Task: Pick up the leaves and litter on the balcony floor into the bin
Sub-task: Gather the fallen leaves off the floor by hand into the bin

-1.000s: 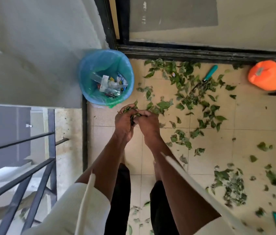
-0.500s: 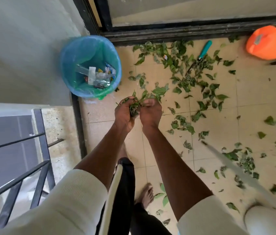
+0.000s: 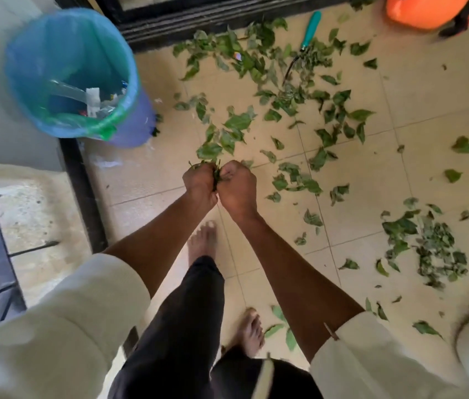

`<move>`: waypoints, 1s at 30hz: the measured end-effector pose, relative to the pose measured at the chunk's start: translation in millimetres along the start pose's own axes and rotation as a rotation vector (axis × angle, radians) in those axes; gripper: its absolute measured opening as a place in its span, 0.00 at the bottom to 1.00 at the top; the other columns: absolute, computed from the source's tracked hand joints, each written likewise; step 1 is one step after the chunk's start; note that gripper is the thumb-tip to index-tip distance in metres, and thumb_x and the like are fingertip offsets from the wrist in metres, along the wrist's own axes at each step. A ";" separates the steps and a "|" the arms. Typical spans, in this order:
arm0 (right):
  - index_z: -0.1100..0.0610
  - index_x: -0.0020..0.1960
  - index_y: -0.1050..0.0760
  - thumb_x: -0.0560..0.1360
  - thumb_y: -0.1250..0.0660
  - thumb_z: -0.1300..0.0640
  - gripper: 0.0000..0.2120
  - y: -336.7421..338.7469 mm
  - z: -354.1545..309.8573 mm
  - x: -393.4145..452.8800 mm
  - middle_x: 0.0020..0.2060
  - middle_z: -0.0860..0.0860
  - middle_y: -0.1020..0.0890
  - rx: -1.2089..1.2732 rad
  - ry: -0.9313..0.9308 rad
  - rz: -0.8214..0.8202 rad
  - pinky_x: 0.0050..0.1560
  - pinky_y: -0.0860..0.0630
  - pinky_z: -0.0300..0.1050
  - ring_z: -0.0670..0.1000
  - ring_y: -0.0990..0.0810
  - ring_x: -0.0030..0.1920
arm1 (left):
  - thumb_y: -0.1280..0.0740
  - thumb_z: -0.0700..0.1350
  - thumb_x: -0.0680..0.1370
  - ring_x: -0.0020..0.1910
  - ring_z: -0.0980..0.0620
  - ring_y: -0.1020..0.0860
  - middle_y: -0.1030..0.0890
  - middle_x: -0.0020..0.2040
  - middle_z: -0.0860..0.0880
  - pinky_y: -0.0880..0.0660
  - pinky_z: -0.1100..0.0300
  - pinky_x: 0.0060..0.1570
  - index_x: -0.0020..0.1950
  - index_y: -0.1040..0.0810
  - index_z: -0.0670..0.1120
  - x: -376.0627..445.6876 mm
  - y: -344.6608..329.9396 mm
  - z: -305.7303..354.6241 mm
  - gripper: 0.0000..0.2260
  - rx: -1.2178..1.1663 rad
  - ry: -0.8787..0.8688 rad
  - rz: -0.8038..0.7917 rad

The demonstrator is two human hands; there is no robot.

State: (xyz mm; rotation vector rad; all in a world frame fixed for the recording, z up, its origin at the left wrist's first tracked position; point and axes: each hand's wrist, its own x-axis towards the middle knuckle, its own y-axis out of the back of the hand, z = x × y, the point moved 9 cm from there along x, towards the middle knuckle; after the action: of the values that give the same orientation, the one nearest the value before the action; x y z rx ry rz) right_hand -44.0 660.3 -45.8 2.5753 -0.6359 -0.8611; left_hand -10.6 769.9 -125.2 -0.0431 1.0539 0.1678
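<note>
Both my hands clench one wad of leaves above the balcony floor.

My left hand and right hand are fisted knuckle to knuckle, fingers curled tight round the bunch of leaves pressed between them; tips poke out forward past the left fist, and I cannot tell any long axis. The bin stands ahead and to the left, well apart, by the wall. Loose leaves lie scattered over the floor ahead and right.

A single head-worn view looks steeply down from standing height at the tiled floor
</note>
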 end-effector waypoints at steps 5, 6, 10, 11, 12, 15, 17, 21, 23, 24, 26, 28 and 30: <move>0.60 0.45 0.17 0.69 0.33 0.71 0.11 7.2 34.8 65.4 0.42 0.53 0.15 0.038 0.066 0.102 0.46 0.23 0.38 0.49 0.18 0.41 | 0.38 0.32 0.77 0.23 0.49 0.27 0.22 0.39 0.40 0.28 0.62 0.23 0.50 0.19 0.34 53.6 -4.4 -2.8 0.08 -0.035 0.059 -0.048; 0.60 0.51 0.17 0.69 0.31 0.70 0.12 10.4 51.9 83.4 0.48 0.55 0.15 -0.035 0.038 0.113 0.50 0.23 0.39 0.50 0.18 0.46 | 0.38 0.33 0.78 0.23 0.49 0.27 0.21 0.43 0.40 0.28 0.62 0.23 0.56 0.20 0.34 62.6 -9.7 -2.5 0.11 -0.059 0.065 -0.097; 0.52 0.77 0.38 0.66 0.21 0.54 0.44 -21.6 128.4 125.5 0.75 0.60 0.41 -0.530 -0.071 -0.253 0.72 0.38 0.49 0.60 0.42 0.75 | 0.41 0.34 0.79 0.28 0.49 0.27 0.22 0.49 0.39 0.28 0.61 0.24 0.59 0.23 0.36 91.6 -23.2 -4.8 0.12 -0.077 0.059 -0.199; 0.49 0.78 0.41 0.66 0.20 0.51 0.47 -29.2 137.2 126.8 0.76 0.60 0.45 -0.642 -0.022 -0.312 0.73 0.39 0.53 0.61 0.47 0.75 | 0.42 0.34 0.80 0.28 0.49 0.27 0.22 0.47 0.39 0.28 0.61 0.24 0.56 0.23 0.36 95.2 -25.9 -4.8 0.10 -0.089 0.055 -0.220; 0.48 0.78 0.40 0.66 0.21 0.51 0.46 -35.0 141.2 128.6 0.76 0.60 0.47 -0.736 0.060 -0.331 0.72 0.38 0.55 0.62 0.48 0.74 | 0.43 0.34 0.80 0.29 0.49 0.28 0.23 0.45 0.40 0.28 0.62 0.23 0.52 0.24 0.38 100.2 -30.9 -5.0 0.09 -0.123 0.058 -0.255; 0.57 0.69 0.26 0.71 0.28 0.62 0.27 -46.7 138.7 124.3 0.69 0.61 0.34 -0.859 0.387 -0.286 0.65 0.32 0.51 0.63 0.36 0.68 | 0.46 0.36 0.81 0.29 0.49 0.29 0.27 0.39 0.42 0.27 0.62 0.22 0.44 0.28 0.40 109.8 -41.6 -6.4 0.10 -0.218 0.062 -0.332; 0.63 0.55 0.18 0.72 0.34 0.69 0.13 -47.2 137.1 118.2 0.56 0.61 0.22 -0.826 0.587 -0.203 0.53 0.29 0.49 0.64 0.25 0.55 | 0.46 0.36 0.82 0.31 0.48 0.28 0.27 0.40 0.42 0.25 0.62 0.23 0.44 0.28 0.40 116.8 -44.7 -10.5 0.10 -0.265 0.072 -0.353; 0.64 0.46 0.16 0.71 0.35 0.72 0.11 -32.1 136.7 131.7 0.43 0.58 0.17 -0.549 0.563 0.019 0.47 0.21 0.51 0.58 0.20 0.44 | 0.44 0.35 0.82 0.34 0.47 0.25 0.24 0.43 0.38 0.17 0.50 0.39 0.49 0.28 0.39 126.3 -51.2 -22.9 0.07 -0.385 0.067 -0.421; 0.62 0.46 0.17 0.71 0.31 0.70 0.08 -15.6 122.2 139.7 0.42 0.55 0.16 -0.156 0.356 0.159 0.49 0.20 0.51 0.52 0.19 0.42 | 0.45 0.37 0.83 0.35 0.46 0.24 0.23 0.43 0.37 0.18 0.47 0.45 0.50 0.28 0.40 126.9 -52.8 -27.0 0.07 -0.437 0.053 -0.441; 0.60 0.47 0.18 0.70 0.28 0.69 0.08 -13.5 118.4 141.9 0.41 0.54 0.16 0.057 0.239 0.194 0.48 0.19 0.49 0.50 0.19 0.41 | 0.46 0.37 0.83 0.35 0.45 0.23 0.23 0.44 0.37 0.19 0.47 0.44 0.50 0.28 0.40 126.4 -52.8 -28.1 0.07 -0.454 0.045 -0.454; 0.58 0.46 0.21 0.69 0.25 0.67 0.10 -26.3 103.7 138.9 0.39 0.54 0.16 0.307 0.096 0.153 0.40 0.20 0.43 0.49 0.18 0.37 | 0.46 0.36 0.82 0.37 0.44 0.22 0.22 0.44 0.37 0.20 0.49 0.43 0.49 0.27 0.40 123.8 -52.7 -27.5 0.09 -0.493 0.029 -0.491; 0.59 0.43 0.21 0.69 0.23 0.65 0.07 -37.3 81.8 131.1 0.38 0.53 0.16 0.280 0.133 0.143 0.38 0.23 0.41 0.49 0.19 0.36 | 0.45 0.33 0.80 0.39 0.44 0.20 0.22 0.45 0.37 0.20 0.52 0.44 0.47 0.26 0.40 120.5 -54.1 -24.1 0.10 -0.574 0.033 -0.531; 0.60 0.42 0.18 0.69 0.23 0.64 0.05 -42.8 70.8 127.0 0.37 0.50 0.17 0.172 0.183 0.178 0.40 0.25 0.36 0.47 0.20 0.37 | 0.45 0.33 0.79 0.40 0.44 0.19 0.21 0.44 0.38 0.18 0.54 0.44 0.45 0.25 0.39 119.2 -55.5 -21.6 0.10 -0.654 0.044 -0.567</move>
State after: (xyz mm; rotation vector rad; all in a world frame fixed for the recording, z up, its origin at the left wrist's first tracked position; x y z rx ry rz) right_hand 14.9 617.9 -178.9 2.6568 -0.9020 -0.5276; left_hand 37.2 726.7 -241.8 -0.9290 0.9557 -0.0112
